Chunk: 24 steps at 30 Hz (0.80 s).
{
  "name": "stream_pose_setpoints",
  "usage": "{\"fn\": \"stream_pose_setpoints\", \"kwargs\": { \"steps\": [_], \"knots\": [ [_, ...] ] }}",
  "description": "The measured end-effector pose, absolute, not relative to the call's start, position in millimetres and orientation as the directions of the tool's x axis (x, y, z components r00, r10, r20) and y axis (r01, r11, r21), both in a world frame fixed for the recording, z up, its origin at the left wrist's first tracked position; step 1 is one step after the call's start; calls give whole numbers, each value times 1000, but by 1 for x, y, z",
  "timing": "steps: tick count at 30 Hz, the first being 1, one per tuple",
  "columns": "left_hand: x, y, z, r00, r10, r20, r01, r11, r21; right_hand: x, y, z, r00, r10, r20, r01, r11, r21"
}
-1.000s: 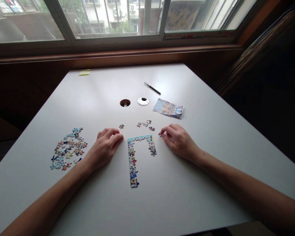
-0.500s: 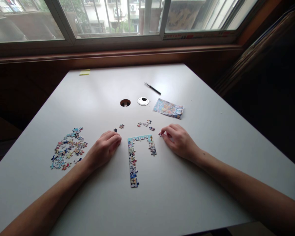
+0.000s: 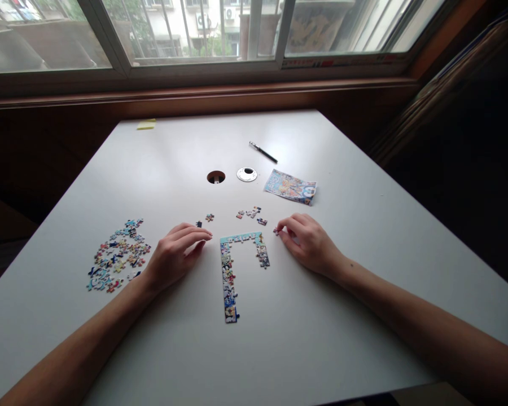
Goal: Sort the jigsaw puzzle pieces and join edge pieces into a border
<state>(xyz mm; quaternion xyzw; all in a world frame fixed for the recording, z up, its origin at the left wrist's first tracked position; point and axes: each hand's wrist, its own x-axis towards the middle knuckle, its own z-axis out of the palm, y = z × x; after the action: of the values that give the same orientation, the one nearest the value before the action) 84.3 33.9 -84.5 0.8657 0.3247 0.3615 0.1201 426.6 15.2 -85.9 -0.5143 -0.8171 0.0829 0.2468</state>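
Observation:
A partly joined jigsaw border (image 3: 228,282) lies on the white table, with a long left side, a light-blue top and a short right side. Just left of its top corner is my left hand (image 3: 178,248), fingers stretched out and apart, holding nothing. To the right of the border, my right hand (image 3: 305,241) pinches a small jigsaw piece (image 3: 276,231) between thumb and fingertips, close to the tabletop. Beyond the border lie several loose pieces (image 3: 253,213). A dark piece (image 3: 198,224) sits by my left fingers, with another piece (image 3: 210,217) behind it.
A heap of loose jigsaw pieces (image 3: 118,256) spreads left of my left forearm. Farther back are a printed picture sheet (image 3: 291,187), a black pen (image 3: 263,152), a round hole (image 3: 215,177) and its metal cover (image 3: 246,174). A yellow sticky note (image 3: 146,124) is near the far edge.
My left hand has opened, its fingers straightening and reaching slightly right towards the border's corner. The right hand keeps its pinch on the piece in the same spot.

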Motion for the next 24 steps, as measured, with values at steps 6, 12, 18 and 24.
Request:
{"fn": "stream_pose_setpoints", "kwargs": {
  "steps": [6, 12, 18, 24],
  "knots": [
    [81, 33, -79, 359, 748, 558, 441, -663, 605, 427, 15, -85, -345, 880, 326, 797, 459, -394],
    [82, 31, -76, 358, 759, 544, 315, -646, 695, 426, 15, -85, -347, 885, 311, 802, 451, -390],
    [88, 18, -61, 287, 786, 547, 117, -596, 795, 426, 15, -86, -344, 884, 317, 801, 452, -393],
    [91, 12, -51, 339, 724, 600, 91, -661, 745, 426, 15, -86, -346, 883, 316, 800, 454, -392]
  ]
}}
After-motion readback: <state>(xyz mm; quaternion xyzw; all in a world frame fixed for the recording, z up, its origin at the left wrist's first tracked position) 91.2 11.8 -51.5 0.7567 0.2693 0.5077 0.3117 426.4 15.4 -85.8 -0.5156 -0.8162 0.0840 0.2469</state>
